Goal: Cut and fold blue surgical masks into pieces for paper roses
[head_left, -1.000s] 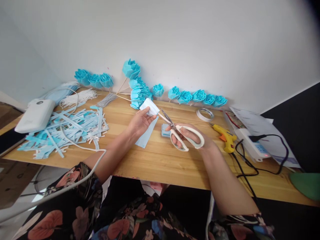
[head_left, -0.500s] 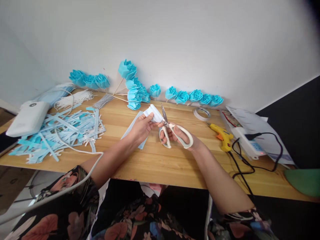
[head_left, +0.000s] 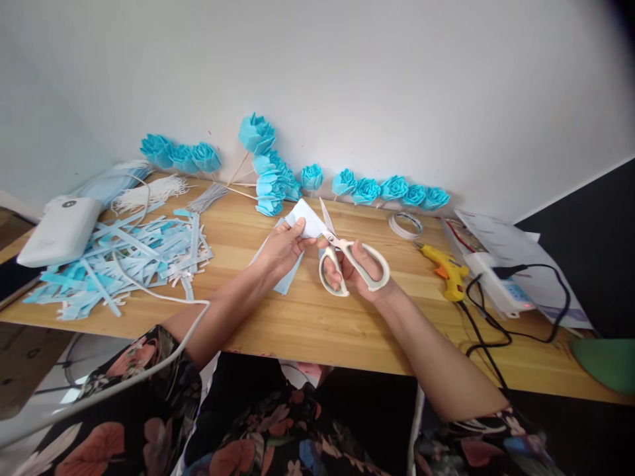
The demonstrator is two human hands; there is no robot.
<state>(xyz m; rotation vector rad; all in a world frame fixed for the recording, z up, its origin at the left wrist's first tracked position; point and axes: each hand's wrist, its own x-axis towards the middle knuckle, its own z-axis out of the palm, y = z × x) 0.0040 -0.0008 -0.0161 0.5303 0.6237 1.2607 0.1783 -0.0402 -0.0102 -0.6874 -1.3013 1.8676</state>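
Observation:
My left hand (head_left: 280,249) pinches a folded piece of pale blue-white paper (head_left: 306,221) above the wooden table (head_left: 307,317). My right hand (head_left: 358,274) grips white-handled scissors (head_left: 347,259), fingers through the loops, with the blades pointing up against the paper's right edge. A flat light-blue sheet (head_left: 290,277) lies on the table under my left hand. Both forearms reach in from the near edge.
Blue paper roses (head_left: 391,189) line the wall, some on sticks (head_left: 258,135). A heap of blue paper strips (head_left: 119,258) and a white device (head_left: 62,228) lie left. A tape roll (head_left: 405,225), yellow glue gun (head_left: 446,268), power strip (head_left: 501,287) and black cables (head_left: 489,330) lie right.
The scissors swung from slanting left to pointing upward and closed in on the folded paper. My left hand drew the paper slightly nearer and turned it.

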